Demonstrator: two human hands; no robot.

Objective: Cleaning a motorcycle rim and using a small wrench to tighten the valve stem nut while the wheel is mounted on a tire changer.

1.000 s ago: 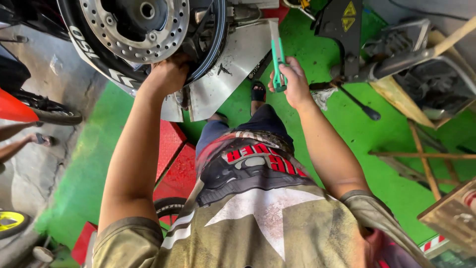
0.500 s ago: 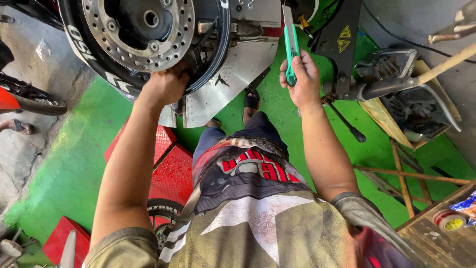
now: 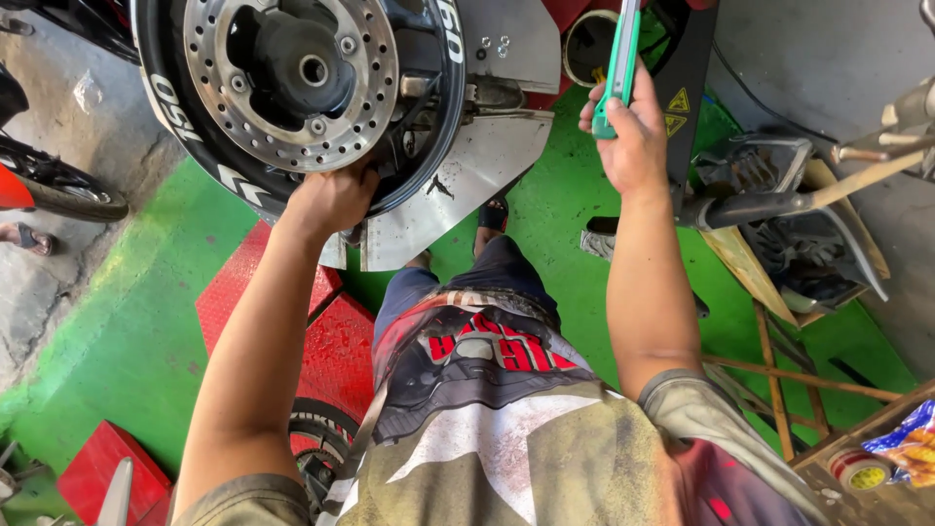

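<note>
Gripping the wheel (image 3: 292, 88) at its lower rim, the left hand (image 3: 331, 200) curls shut just under the brake disc (image 3: 234, 73); the right hand (image 3: 631, 136), raised beside it, clamps a green tool (image 3: 617, 58), possibly a wrench; green floor (image 3: 117, 321) lies below.

**Bright daylight, wide-angle bend**

Even daylight, strongest on the green floor (image 3: 117, 321). Soft shadows under the wheel (image 3: 302, 97) and metal plate (image 3: 467, 185). Mild glare on the brake disc (image 3: 292, 83). Focus sharp throughout; near shirt (image 3: 506, 429) slightly soft. Edges bow outward, stretching far corners.
</note>
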